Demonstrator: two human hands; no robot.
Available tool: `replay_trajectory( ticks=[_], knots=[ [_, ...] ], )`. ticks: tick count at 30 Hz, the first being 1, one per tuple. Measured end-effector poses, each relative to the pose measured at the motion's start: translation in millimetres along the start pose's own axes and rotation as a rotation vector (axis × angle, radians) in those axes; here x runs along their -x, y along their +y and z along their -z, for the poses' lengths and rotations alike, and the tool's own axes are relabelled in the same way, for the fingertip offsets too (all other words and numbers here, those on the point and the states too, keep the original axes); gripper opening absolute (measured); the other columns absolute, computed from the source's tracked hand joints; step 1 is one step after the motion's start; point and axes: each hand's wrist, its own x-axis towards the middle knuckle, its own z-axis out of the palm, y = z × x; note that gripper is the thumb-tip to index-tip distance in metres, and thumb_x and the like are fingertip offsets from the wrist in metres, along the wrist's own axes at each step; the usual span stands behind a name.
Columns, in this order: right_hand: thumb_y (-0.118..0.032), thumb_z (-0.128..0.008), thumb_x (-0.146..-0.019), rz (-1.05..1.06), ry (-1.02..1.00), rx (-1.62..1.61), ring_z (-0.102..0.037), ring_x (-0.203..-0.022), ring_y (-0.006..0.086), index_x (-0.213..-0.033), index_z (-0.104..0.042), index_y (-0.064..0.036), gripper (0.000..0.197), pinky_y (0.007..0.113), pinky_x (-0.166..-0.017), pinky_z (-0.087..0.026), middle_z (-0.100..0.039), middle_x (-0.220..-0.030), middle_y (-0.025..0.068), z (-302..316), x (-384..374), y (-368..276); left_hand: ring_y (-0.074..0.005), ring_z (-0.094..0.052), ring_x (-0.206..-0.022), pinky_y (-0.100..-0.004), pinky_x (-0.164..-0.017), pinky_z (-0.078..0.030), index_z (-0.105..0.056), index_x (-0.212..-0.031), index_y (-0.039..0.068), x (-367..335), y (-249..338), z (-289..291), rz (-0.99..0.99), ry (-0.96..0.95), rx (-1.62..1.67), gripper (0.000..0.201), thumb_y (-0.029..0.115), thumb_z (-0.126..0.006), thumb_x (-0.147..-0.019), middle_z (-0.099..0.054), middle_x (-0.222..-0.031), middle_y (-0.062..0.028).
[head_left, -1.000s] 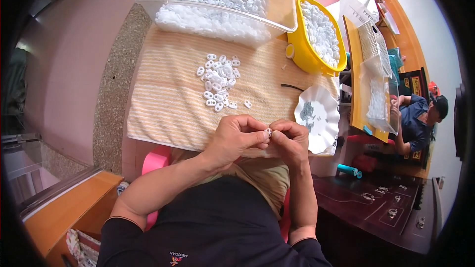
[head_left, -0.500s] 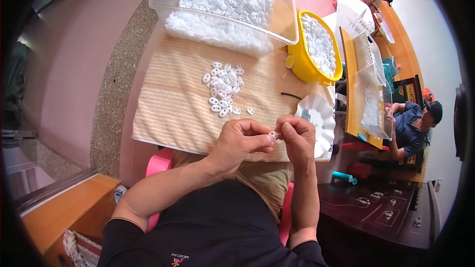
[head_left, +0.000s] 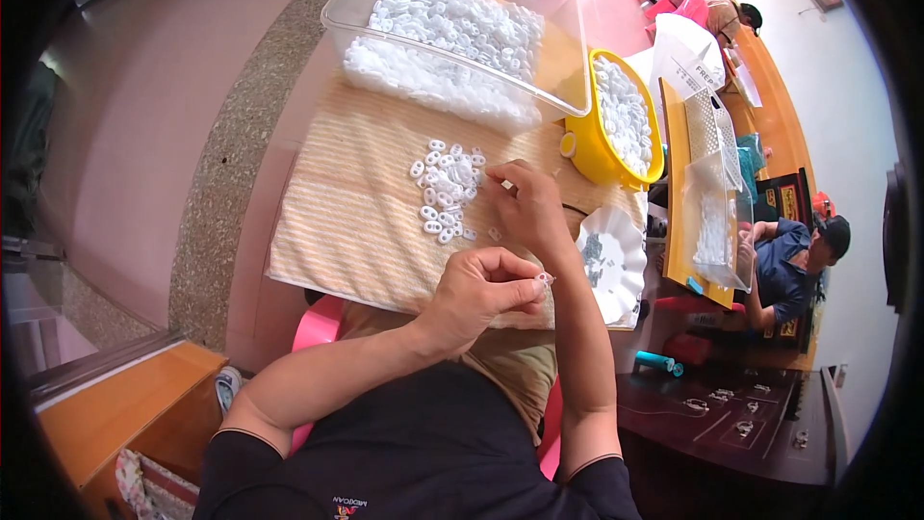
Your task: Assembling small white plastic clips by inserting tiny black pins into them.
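Observation:
My left hand [head_left: 472, 299] is closed, with thumb and forefinger pinching a small whitish clear plastic piece [head_left: 545, 279] just above the towel's near edge. Farther out, my right hand [head_left: 527, 207] reaches over the towel to the right edge of a loose pile of small white oval plastic pieces with two holes [head_left: 448, 195]. Its thumb and forefinger come together beside the pile; what is between them, if anything, is too small to make out. One loose two-holed piece [head_left: 494, 233] lies near my right wrist. To the right is a white scalloped paper plate [head_left: 626, 274] holding small greyish bits.
A clear plastic bin [head_left: 462, 53] of white pieces stands at the back on the striped towel [head_left: 337, 193]. Beside it is a yellow tub [head_left: 585, 140] of similar pieces. A co-worker [head_left: 794, 260] sits at the right behind a clear box [head_left: 717, 231].
My right hand has left the small piece and moved forward and left to the pile. My left hand still holds the piece, slightly nearer me. The view has shifted a little.

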Motion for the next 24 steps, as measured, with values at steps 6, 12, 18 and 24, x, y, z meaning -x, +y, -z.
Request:
replay_trajectory(
  ticks=[6,12,18,24],
  knots=[
    [-0.012,-0.062,-0.08,0.013,-0.12,0.177,-0.062,-0.081,0.0354,-0.087,-0.066,-0.0059,0.01,0.042,-0.07,-0.048,-0.062,-0.092,0.0149,3.3,-6.1,-15.6,-0.0147,-0.065,-0.074,-0.0285,-0.071,-0.056,-0.065,-0.092,-0.001,0.6,2.8,-0.3,0.006,0.01,0.04,0.012,0.0,-0.069,-0.081,-0.067,-0.086,-0.0075],
    [-0.009,-0.066,-0.078,0.033,-0.178,0.152,-0.063,-0.075,0.0334,-0.086,-0.066,-0.0008,0.011,0.039,-0.065,-0.048,-0.064,-0.087,0.0162,8.8,-1.3,-13.7,-0.0142,-0.065,-0.074,-0.0276,-0.071,-0.056,-0.064,-0.091,-0.001,0.6,4.6,-2.8,0.023,0.023,0.031,0.012,0.0,-0.069,-0.081,-0.067,-0.086,-0.0071],
    [-0.006,-0.067,-0.077,-0.139,-0.256,-0.025,-0.065,-0.071,0.027,-0.089,-0.066,0.001,0.014,0.035,-0.062,-0.05,-0.065,-0.085,0.0154,17.1,-3.0,-16.5,-0.0136,-0.064,-0.073,-0.0272,-0.07,-0.055,-0.065,-0.091,-0.001,-0.4,0.7,0.8,-0.006,0.031,0.018,0.011,0.0,-0.068,-0.081,-0.067,-0.085,-0.0064],
    [-0.011,-0.064,-0.079,0.021,-0.093,0.088,-0.064,-0.078,0.0315,-0.097,-0.068,-0.0036,0.019,0.039,-0.069,-0.05,-0.064,-0.091,0.0144,8.1,-20.3,-2.5,-0.0133,-0.064,-0.074,-0.0276,-0.072,-0.055,-0.065,-0.092,-0.001,-1.1,-0.2,0.6,-0.013,0.015,0.013,0.012,0.0,-0.068,-0.081,-0.067,-0.085,-0.0062]
  ],
)
